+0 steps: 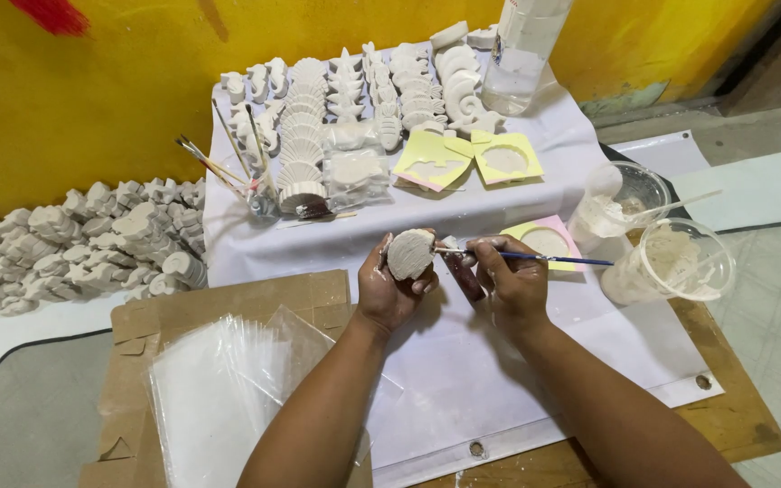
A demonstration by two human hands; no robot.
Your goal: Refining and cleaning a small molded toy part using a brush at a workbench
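- While the left hand [390,285] sits near the middle of the view, its fingers are curled shut around a white plaster shell piece [409,253], held up off the bench [734,425] with its flat side facing the camera.
- At 3 o'clock from that piece, the right hand [510,280] has its fingers pinched closed on a thin blue-handled brush [535,258]; the brush tip touches the right edge of the shell piece, and the handle points away toward 3 o'clock.
- Under both hands lies a white sheet [499,361] that covers most of the bench.
- At 3 o'clock from the right hand stand two clear plastic cups [680,262] with whitish mix in them, each with a stick.
- At 12 o'clock, on the raised cloth, rows of white plaster casts [354,90] stand close together, with yellow moulds [467,158] just beside them and a clear bottle [522,50] at 1 o'clock.
- At 11 o'clock a small jar of brushes [250,176] stands near the casts.
- At 9 o'clock a heap of more white casts [74,244] lies against the yellow wall [92,99].
- At 7 o'clock a stack of clear plastic bags [219,398] rests on flattened cardboard [219,303].
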